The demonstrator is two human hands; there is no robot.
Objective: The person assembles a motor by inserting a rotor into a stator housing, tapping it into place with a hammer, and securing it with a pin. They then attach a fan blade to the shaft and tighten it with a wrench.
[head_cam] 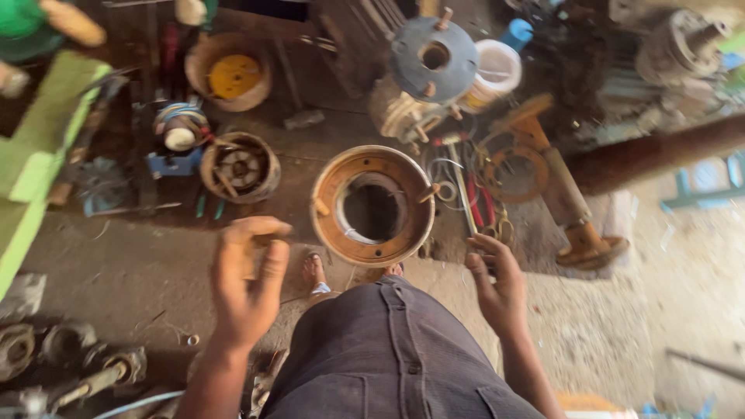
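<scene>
The large round motor housing [372, 206], rust-orange with a wide central bore and a pale ring inside, sits on the floor just ahead of the person's sandalled feet [314, 273]. It lies between the two raised hands and is touched by neither.

The left hand [248, 279] hovers in the air with its fingers curled inward, its grip loose and apparently holding nothing, though blur leaves this uncertain. The right hand [497, 283] has its grip half open, thumb and fingers bent, also without anything in it, close to the housing's right rim.

The housing looks heavy and has studs standing out at its rim. A lift with bare fingers could slip or pinch, and the toes lie right under its near edge.

To the right, wire loops and red-handled pliers [477, 206] lie just beside the housing, where a reaching hand or a shifted foot could snag them. Beyond them lies a rusty bracket with a pipe [563, 198]. Behind stands a grey end cover [433, 58] on a wound stator, beside a white bucket [497, 70]. To the left are a smaller round casing [240, 167] and an orange basin [229, 74]. More metal parts [70, 357] crowd the floor at lower left, leaving little room to step.
</scene>
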